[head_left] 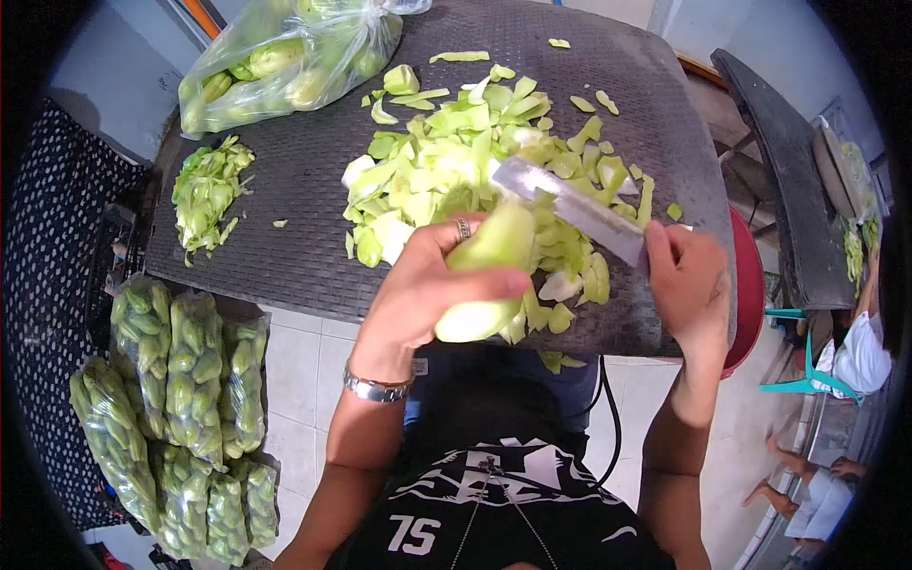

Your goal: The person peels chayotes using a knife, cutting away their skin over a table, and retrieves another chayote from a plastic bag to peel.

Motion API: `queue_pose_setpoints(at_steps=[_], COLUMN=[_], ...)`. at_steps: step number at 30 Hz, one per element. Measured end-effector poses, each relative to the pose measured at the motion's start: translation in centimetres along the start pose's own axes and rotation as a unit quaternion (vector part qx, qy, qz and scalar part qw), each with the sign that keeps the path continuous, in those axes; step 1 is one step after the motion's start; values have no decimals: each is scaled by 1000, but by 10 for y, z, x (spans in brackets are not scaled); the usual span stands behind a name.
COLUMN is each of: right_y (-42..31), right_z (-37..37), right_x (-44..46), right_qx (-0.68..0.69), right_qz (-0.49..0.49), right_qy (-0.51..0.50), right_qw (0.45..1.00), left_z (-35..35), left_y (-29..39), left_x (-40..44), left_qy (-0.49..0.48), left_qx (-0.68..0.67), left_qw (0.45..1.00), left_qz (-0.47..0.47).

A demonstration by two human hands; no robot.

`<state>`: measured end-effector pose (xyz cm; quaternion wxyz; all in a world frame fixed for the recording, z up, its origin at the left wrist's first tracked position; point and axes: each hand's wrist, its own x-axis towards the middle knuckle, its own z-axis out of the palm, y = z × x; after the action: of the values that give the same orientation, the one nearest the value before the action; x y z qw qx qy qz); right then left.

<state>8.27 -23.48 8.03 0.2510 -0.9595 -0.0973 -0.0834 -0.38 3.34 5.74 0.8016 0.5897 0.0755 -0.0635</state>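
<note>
My left hand (423,285) is wrapped round a long, pale green, peeled-looking fruit (499,237), with the thumb across its side; its exact kind I cannot make out. In my right hand (686,275) is a broad-bladed knife (575,204), gripped by the handle end. The blade slants up and left, its tip just above the far end of the fruit; whether they touch I cannot tell. Under and beyond both hands lies a wide heap of pale green peelings and pieces (437,176) on the dark woven-pattern table (304,228).
A clear plastic bag of green fruits (285,71) lies at the table's far left, near a smaller peelings pile (209,190). Several filled bags (195,370) stand on the floor at left. To the right are a red stool (746,294), another table (788,180) and other people.
</note>
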Motion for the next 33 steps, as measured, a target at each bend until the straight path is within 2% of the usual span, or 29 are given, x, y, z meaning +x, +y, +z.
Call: queue_pose_setpoints(at_steps=[3, 4, 5, 8, 11, 12, 14, 15, 17, 18, 20, 21, 24, 27, 29, 30, 33], right_y=[-3, -7, -10, -12, -14, -5, 7, 10, 13, 12, 10, 10, 15, 3, -15, -22, -21], right_z=[1, -1, -1, 0, 2, 14, 20, 21, 19, 19, 18, 17, 23, 29, 16, 11, 31], right_x=[2, 1, -1, -11, -12, -8, -5, -4, 1, 3, 0, -1, -1, -9, -11, -11, -14], right_qx=[14, -8, -31, -60, -59, -91, -108, -117, -79, -59, -39, -30, 187, 326, 370, 390, 316], right_qz=[22, 22, 22, -68, -32, -111, -197, -239, -188, -164, -80, -35, 54, 12, 66, 92, 40], right_qy=[-62, -63, -66, 36, 143, 243, 236, 232, 263, 277, 153, 92, -115, -188, -284, -330, -273], right_qw=[998, 998, 997, 995, 987, 959, 945, 936, 943, 945, 984, 995, 974, 926, 882, 855, 908], left_z=[-8, -2, 1, 5, 0, 0, 2, 2, 1, 3, 8, 8, 9, 7, 13, 11, 4], left_y=[-5, -8, -11, -18, -30, -29, -25, -25, -25, -25, -24, -23, -24, -26, -19, -20, -22], left_x=[11, 12, 13, 18, 25, 24, 24, 25, 27, 28, 34, 35, 37, 35, 39, 41, 44], left_qy=[-89, -56, -16, 89, 87, 95, 109, 82, 28, 61, 124, 127, 125, 137, 165, 147, 116], left_qx=[-181, -185, -236, -356, -416, -421, -428, -443, -474, -453, -408, -396, -379, -390, -392, -401, -424], left_qw=[979, 981, 972, 930, 905, 902, 897, 893, 880, 889, 904, 909, 917, 911, 905, 904, 898], left_qz=[-26, 12, 6, -9, -1, 5, 17, 18, 21, 22, 21, 22, 20, 18, 22, 16, 2])
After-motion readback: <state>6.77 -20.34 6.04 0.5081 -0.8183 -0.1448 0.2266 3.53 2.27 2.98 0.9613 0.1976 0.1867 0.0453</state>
